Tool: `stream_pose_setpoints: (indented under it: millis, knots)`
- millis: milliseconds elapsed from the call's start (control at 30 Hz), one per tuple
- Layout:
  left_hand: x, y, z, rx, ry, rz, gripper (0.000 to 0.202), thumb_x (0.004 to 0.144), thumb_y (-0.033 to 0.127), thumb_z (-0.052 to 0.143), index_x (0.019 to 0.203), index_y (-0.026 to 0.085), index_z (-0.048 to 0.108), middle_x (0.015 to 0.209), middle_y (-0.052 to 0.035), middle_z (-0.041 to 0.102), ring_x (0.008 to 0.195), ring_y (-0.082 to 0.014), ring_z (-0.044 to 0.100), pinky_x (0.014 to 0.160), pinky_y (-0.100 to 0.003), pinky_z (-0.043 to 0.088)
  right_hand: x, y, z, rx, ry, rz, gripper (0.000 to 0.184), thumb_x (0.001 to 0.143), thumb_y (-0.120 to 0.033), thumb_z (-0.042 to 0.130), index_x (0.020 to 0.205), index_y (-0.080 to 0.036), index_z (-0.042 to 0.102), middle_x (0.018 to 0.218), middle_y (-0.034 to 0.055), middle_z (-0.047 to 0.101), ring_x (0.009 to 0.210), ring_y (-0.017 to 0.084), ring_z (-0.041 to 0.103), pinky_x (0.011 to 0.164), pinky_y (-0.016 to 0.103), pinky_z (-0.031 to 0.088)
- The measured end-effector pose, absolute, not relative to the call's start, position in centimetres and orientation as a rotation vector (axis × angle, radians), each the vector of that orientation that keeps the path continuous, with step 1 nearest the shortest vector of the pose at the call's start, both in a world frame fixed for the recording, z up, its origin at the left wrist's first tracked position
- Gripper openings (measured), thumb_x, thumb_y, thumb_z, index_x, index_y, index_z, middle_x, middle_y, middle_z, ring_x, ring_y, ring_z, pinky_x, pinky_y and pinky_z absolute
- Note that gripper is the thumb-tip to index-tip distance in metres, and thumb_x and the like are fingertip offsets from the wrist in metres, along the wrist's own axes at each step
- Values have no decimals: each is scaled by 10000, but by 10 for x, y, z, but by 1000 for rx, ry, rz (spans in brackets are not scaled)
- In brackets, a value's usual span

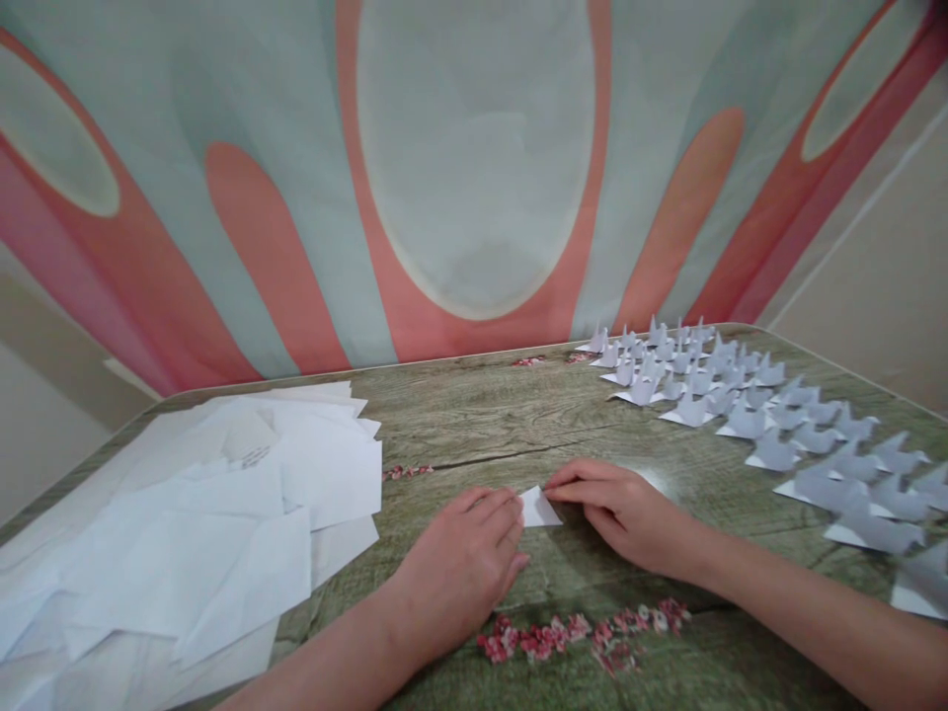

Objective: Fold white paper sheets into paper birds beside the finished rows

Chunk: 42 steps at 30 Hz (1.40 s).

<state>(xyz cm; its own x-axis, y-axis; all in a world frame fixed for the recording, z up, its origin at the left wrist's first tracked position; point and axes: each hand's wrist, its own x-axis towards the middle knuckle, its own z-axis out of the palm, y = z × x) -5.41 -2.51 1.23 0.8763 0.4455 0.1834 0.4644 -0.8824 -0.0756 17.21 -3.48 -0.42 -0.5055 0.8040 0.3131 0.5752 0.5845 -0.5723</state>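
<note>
at desk (481,415) centre, small white paper (539,509) lies flat btwn both hands. left hand (463,553) is flat, fingers together, pressing its left edge; right hand (622,509) looks to nip its upper right edge w/ thumb + index. progress, judged: dozens of folded pieces (741,405) sit in rows at right, so lots done; loose sheet pile (185,533) at left is big, so lots left, and this piece looks early in its folds. no brands or labels; faint marks on one sheet, too small to read. pink flower print (585,632) on desk near wrists.
</note>
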Motion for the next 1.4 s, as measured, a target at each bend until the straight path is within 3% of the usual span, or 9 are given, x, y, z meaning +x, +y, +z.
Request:
stream_pose_setpoints:
  millis: [200, 633, 900, 1133, 1400]
  knots:
    - [-54, -25, 7, -2890, -680, -315, 291, 896, 271, 442, 1099, 105, 569, 1130, -83, 616, 1085, -212, 527, 972, -369, 367, 162, -30, -9, -1052, -2198, 647, 493, 796, 26, 359, 1198, -204, 529, 1137, 71, 581, 1061, 158, 508, 922, 362, 432]
    - [-57, -20, 7, -2961, -909, -338, 297, 884, 291, 452, 1129, 167, 566, 1161, -79, 594, 1128, -237, 502, 959, -424, 412, 161, -35, -7, -1061, -2037, 845, 416, 751, 35, 478, 1037, -230, 622, 957, 22, 614, 905, 130, 566, 820, 275, 458]
    - [-55, -15, -2, -3041, -1139, -596, 262, 867, 312, 491, 1090, 260, 617, 1175, -52, 586, 1172, -246, 463, 966, -457, 399, 157, -40, -8, -988, -2120, 707, 205, 823, -66, 517, 941, -174, 644, 923, 48, 619, 853, 116, 576, 759, 222, 457]
    - [-53, -13, -3, -3079, -1243, -680, 284, 815, 301, 577, 1095, 257, 601, 1211, -52, 550, 1193, -244, 418, 993, -450, 347, 157, -44, -8, -899, -2300, 628, 213, 864, -82, 465, 929, -174, 646, 955, 56, 614, 887, 116, 565, 782, 222, 442]
    - [-49, -18, 5, -3115, -1306, -706, 83, 797, 292, 609, 830, 217, 623, 905, -18, 590, 921, -194, 495, 830, -365, 379, 159, -39, -10, -970, -2293, 641, 150, 858, -148, 515, 917, -181, 649, 902, 48, 610, 849, 134, 552, 753, 250, 437]
